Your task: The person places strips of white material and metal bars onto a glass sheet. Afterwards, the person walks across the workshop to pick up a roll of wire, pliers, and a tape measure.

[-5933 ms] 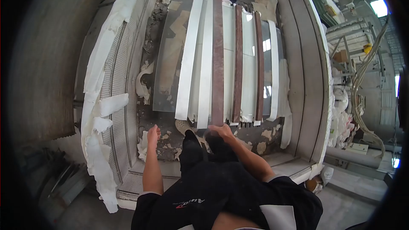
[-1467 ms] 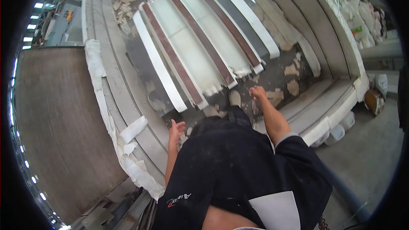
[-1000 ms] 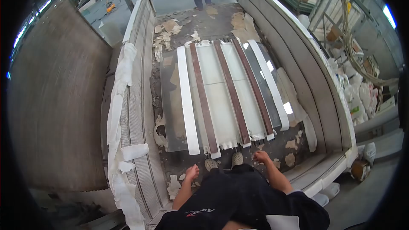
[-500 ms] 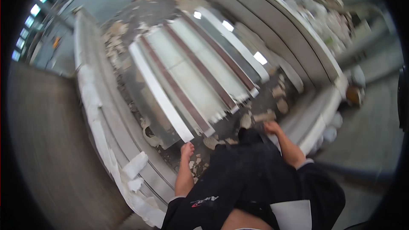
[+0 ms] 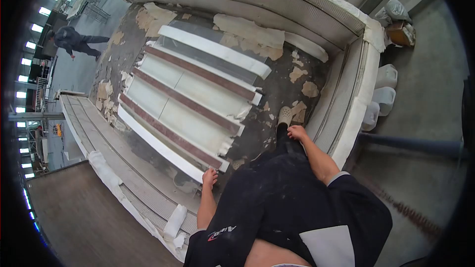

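My left hand (image 5: pixel 210 178) is closed, fingers curled, beside the near ends of a long white strip (image 5: pixel 163 147) and a brown-topped bar (image 5: pixel 170 133). Whether it touches either, or holds something small, I cannot make out. My right hand (image 5: pixel 297 132) hangs with curled fingers above a shoe (image 5: pixel 285 115), and nothing shows in it. Ahead lie pale panels (image 5: pixel 170 89) between brown-topped bars, with ragged white material at their ends. Another white strip (image 5: pixel 217 49) lies on a clear sheet along the far side.
Low padded walls, one on the right (image 5: pixel 341 99) and one on the left (image 5: pixel 133 183), enclose a dark floor (image 5: pixel 257 136) scattered with peeling flakes. White jugs (image 5: pixel 386 76) stand outside on the right. At the far left, another person (image 5: pixel 74 39) is bending or walking.
My view has swung round, so the panels appear turned and further left. The other person shows more fully. Both my hands remain curled, and the right appears slightly further left and higher.
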Motion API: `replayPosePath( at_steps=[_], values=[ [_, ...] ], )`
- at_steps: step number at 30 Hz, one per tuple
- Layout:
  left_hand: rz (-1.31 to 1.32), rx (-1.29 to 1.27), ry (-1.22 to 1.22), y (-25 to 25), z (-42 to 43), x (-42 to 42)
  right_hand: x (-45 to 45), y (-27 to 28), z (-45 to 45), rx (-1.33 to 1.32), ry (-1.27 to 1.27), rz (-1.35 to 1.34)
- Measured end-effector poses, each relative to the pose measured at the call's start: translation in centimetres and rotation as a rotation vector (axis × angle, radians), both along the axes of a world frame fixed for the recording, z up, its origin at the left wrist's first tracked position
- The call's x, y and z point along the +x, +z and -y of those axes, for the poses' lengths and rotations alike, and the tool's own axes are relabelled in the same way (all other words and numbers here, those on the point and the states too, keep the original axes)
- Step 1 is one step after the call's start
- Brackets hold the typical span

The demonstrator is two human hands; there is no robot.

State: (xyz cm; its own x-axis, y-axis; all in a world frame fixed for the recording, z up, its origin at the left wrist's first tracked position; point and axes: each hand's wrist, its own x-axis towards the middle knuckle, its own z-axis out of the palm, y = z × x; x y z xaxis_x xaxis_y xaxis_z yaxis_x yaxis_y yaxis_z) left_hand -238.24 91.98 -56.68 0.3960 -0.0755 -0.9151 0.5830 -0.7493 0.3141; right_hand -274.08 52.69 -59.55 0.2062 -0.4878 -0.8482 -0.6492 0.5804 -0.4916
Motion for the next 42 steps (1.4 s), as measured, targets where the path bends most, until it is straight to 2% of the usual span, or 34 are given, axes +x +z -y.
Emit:
replayPosePath(
  at_steps=[3, 5, 6, 7, 8, 9, 10, 12, 13, 15, 16, 18, 22, 26, 29, 32, 34, 35, 38, 39, 42],
  values=[
    [-0.018, -0.039, 0.040, 1.4, 8.9, -3.0, -3.5, -0.2, 6.7, 0.175, -0.114, -0.079],
    [-0.022, -0.062, -0.092, 1.6, 15.1, -3.9, -5.3, -1.2, 10.7, 0.148, -0.190, -0.082],
    [0.067, -0.018, -0.228, 1.7, 18.6, -4.4, -6.1, -0.6, 13.3, 0.096, -0.179, -0.046],
    [0.273, 0.009, -0.464, -1.0, 20.6, -4.0, -7.1, 0.1, 15.4, 0.049, -0.162, -0.017],
    [0.305, -0.079, -0.436, 3.1, 25.3, -5.6, -8.0, -0.4, 17.6, 0.002, -0.148, 0.005],
    [0.279, -0.070, -0.382, 4.9, 29.0, -6.5, -8.7, -0.8, 19.9, -0.047, -0.129, 0.029],
    [0.324, -0.178, -0.372, 3.9, 31.1, -6.7, -8.8, 0.7, 22.0, -0.083, -0.165, 0.035],
    [0.360, -0.239, -0.514, 2.7, 35.4, -7.0, -9.6, 2.5, 25.5, -0.085, -0.303, 0.044],
    [0.410, -0.235, -0.595, 3.8, 37.7, -7.6, -9.9, 3.3, 26.9, -0.100, -0.359, 0.059],
    [0.352, -0.184, -0.673, 3.3, 41.3, -7.6, -10.1, 3.8, 28.8, -0.114, -0.389, 0.091],
    [0.332, -0.182, -0.669, 3.8, 42.9, -7.8, -10.2, 4.0, 29.4, -0.121, -0.427, 0.122],
    [0.323, -0.168, -0.651, 0.1, 44.7, -6.9, -10.0, 4.2, 30.0, -0.154, -0.402, 0.155],
    [0.334, -0.027, -0.691, -1.0, 48.5, -7.7, -10.6, 2.2, 31.6, -0.186, -0.370, 0.198],
    [0.158, -0.015, -0.531, -3.4, 52.7, -8.8, -12.1, 0.9, 36.1, -0.045, -0.396, 0.127],
    [0.146, 0.027, -0.494, -3.7, 58.0, -9.2, -13.7, -0.4, 40.7, 0.111, -0.437, -0.001],
    [0.126, -0.023, -0.462, -4.3, 62.8, -8.2, -14.1, 1.1, 45.7, 0.183, -0.450, -0.176],
    [0.263, -0.088, -0.608, -5.7, 66.4, -6.7, -13.4, 1.1, 50.4, 0.116, -0.387, -0.147],
    [0.222, -0.036, -0.595, -2.2, 69.8, -6.1, -13.7, 0.6, 52.4, 0.071, -0.368, -0.098],
    [0.278, -0.120, -0.459, -1.4, 75.3, -3.7, -10.8, 4.4, 58.7, 0.019, -0.486, 0.057],
    [0.313, -0.157, -0.381, -0.6, 77.5, -3.1, -9.6, 5.0, 60.8, -0.005, -0.433, 0.011],
    [0.378, -0.203, -0.360, -0.8, 81.9, -1.3, -6.9, 5.9, 66.1, -0.043, -0.307, 0.004]
  ],
)
